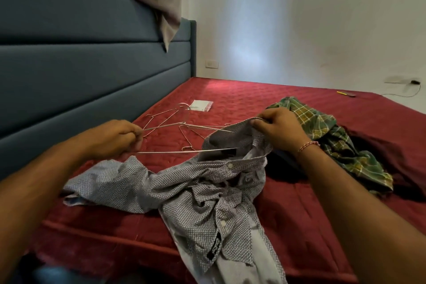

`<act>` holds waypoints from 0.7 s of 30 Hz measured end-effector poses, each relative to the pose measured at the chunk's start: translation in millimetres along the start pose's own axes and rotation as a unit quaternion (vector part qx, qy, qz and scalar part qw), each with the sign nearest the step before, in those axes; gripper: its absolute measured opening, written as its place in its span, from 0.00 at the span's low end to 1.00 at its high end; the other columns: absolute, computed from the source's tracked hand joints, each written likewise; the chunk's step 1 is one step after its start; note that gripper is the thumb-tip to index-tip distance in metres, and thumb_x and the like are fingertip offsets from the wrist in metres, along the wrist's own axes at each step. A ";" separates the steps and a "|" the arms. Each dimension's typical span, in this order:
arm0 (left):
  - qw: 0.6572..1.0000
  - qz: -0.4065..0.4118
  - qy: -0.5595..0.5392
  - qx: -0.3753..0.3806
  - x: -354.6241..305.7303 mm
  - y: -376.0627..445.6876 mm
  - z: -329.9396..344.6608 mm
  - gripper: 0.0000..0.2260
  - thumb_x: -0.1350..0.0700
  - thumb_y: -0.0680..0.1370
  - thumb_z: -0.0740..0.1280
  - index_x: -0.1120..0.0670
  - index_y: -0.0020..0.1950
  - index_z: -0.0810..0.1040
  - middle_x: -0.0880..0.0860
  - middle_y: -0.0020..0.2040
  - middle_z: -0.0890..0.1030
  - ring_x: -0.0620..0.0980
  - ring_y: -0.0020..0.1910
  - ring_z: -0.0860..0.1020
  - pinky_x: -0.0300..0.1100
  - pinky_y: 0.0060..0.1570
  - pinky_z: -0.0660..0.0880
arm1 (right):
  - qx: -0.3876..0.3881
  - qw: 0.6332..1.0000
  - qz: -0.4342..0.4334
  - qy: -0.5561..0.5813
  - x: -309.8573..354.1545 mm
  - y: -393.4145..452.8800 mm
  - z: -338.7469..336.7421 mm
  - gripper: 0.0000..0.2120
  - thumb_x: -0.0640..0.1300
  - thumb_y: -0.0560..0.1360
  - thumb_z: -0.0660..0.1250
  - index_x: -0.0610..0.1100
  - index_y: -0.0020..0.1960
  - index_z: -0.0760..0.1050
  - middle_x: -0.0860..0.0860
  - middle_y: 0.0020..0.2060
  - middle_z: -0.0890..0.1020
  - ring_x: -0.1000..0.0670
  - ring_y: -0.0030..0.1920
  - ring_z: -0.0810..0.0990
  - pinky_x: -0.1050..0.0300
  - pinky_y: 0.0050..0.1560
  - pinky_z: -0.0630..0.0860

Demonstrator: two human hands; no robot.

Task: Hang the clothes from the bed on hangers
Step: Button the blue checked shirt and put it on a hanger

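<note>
**Hanger going into the grey shirt's collar**

My left hand [119, 139] is curled tight around one end of a wire hanger [184, 151], gripping it where the upper and lower wires meet. From my fist the two wires run to the right, and their far end disappears inside the neck opening of the grey dotted shirt [196, 193]. My right hand [280, 128] pinches the shirt's collar edge between thumb and fingers and lifts it off the mattress [288, 226], so the opening faces the hanger. The rest of the shirt lies crumpled near the mattress's front edge, its tail spilling over that edge.

Both forearms reach in from the near side, the left one low and angled right, the right wrist bent down over the collar with a thread bracelet [307, 146] on it.

Spare wire hangers [166, 117] lie towards the headboard [92, 71] side. A green checked garment [334, 143] sits just behind my right hand.
</note>
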State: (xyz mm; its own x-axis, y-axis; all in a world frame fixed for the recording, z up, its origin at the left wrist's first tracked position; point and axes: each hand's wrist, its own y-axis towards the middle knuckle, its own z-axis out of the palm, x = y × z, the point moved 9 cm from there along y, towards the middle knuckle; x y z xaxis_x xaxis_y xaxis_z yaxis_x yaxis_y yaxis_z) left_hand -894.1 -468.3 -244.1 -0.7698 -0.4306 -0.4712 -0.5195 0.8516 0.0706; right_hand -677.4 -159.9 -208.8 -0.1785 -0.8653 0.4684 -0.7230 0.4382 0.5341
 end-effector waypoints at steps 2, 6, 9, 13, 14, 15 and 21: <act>1.000 -0.001 0.007 -0.014 -11.2 7.3 5.2 0.12 0.60 0.75 0.58 0.51 0.35 0.77 0.54 0.30 0.80 0.49 0.27 0.76 0.47 0.29 0.74 | -0.011 0.999 -0.039 -0.016 17.8 -2.0 0.8 0.15 0.49 0.78 0.73 0.45 0.34 0.79 0.51 0.26 0.76 0.55 0.28 0.70 0.58 0.31 0.67; 0.998 0.017 -0.013 -0.054 -56.5 26.7 21.4 0.15 0.63 0.78 0.58 0.53 0.35 0.78 0.49 0.30 0.80 0.45 0.28 0.76 0.46 0.34 0.74 | -0.080 0.993 -0.074 0.046 40.7 -9.1 0.6 0.09 0.49 0.79 0.72 0.47 0.41 0.84 0.54 0.38 0.79 0.53 0.39 0.77 0.57 0.40 0.74; 0.996 0.014 -0.053 -0.066 -85.4 39.2 34.1 0.14 0.62 0.77 0.58 0.54 0.36 0.80 0.54 0.32 0.83 0.51 0.30 0.79 0.49 0.35 0.78 | -0.121 0.991 -0.026 0.055 39.5 -14.2 -0.4 0.17 0.57 0.81 0.62 0.48 0.44 0.82 0.54 0.35 0.82 0.49 0.39 0.80 0.44 0.49 0.78; 0.997 -0.002 -0.020 -0.068 -112.8 50.6 44.9 0.12 0.61 0.75 0.59 0.56 0.38 0.81 0.54 0.33 0.83 0.52 0.29 0.78 0.51 0.34 0.79 | -0.121 0.993 0.008 -0.006 43.3 -26.1 7.0 0.25 0.67 0.80 0.54 0.51 0.40 0.76 0.57 0.30 0.76 0.54 0.37 0.76 0.49 0.58 0.66; 0.997 -0.005 -0.006 -0.070 -120.4 52.4 44.5 0.12 0.60 0.75 0.59 0.56 0.38 0.82 0.54 0.33 0.84 0.51 0.28 0.78 0.50 0.32 0.78 | -0.128 0.991 0.030 -0.034 40.4 -28.1 7.6 0.24 0.69 0.80 0.55 0.53 0.41 0.76 0.58 0.31 0.76 0.54 0.39 0.75 0.49 0.59 0.63; 0.997 -0.004 0.012 -0.072 -127.4 54.6 44.0 0.12 0.60 0.75 0.59 0.56 0.39 0.82 0.53 0.33 0.84 0.51 0.27 0.78 0.47 0.31 0.76 | -0.138 0.987 0.060 -0.052 34.7 -28.7 7.7 0.23 0.70 0.80 0.57 0.53 0.41 0.77 0.58 0.32 0.76 0.53 0.41 0.76 0.49 0.62 0.62; 0.963 0.071 0.127 -0.225 -161.7 50.6 32.5 0.06 0.53 0.75 0.62 0.50 0.48 0.78 0.50 0.52 0.82 0.51 0.50 0.78 0.49 0.50 0.74 | -0.183 0.947 0.259 0.060 -9.8 -30.0 5.0 0.27 0.58 0.82 0.62 0.45 0.29 0.71 0.53 0.29 0.76 0.43 0.42 0.79 0.44 0.68 0.69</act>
State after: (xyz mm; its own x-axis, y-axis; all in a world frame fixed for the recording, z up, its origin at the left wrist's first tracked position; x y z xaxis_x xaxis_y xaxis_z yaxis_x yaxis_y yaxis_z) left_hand -783.9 -345.9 -192.9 -0.8810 -0.4277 -0.2023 -0.4667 0.7157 0.5196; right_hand -657.3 -165.8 -232.9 -0.3520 -0.4873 0.7991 -0.2761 0.8698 0.4088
